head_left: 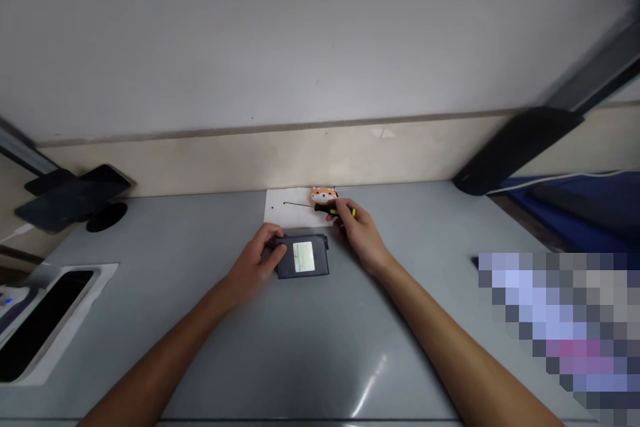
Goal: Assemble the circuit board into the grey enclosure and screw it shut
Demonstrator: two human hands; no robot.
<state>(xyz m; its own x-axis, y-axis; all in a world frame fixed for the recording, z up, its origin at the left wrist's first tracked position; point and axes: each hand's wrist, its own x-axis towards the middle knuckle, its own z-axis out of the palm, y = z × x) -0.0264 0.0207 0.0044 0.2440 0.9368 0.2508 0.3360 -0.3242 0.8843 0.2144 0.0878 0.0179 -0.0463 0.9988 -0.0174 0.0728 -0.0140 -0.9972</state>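
- By the left hand (257,260), partly curled, the left end of a dark, flat, rectangular box (321,260) is pinched between thumb and fingers, apparently to steady it; whether the box is resting flat or slightly raised cannot be told.
- By the right hand (363,233), with fingers bent around it, a thin-shafted screwdriver with a black-and-yellow handle (325,209) is gripped just beyond the box, its shaft pointed left, presumably for fine control at the tip.
- Beyond the box, a white paper sheet (290,218) is laid, perhaps so that small parts show up against it; whether it is touched by the tip is too small to tell.
- Also beyond the box, an orange-and-white animal-face figure (323,193) is partly hidden behind the handle.
- On the box, print on a pale rectangular label (303,257) cannot be read.
- Well left of the box, a black-faced, rounded slab (47,323) is cut off by the picture's edge.
- Well right of the box, everything within a pixelated patch (560,327) is masked.
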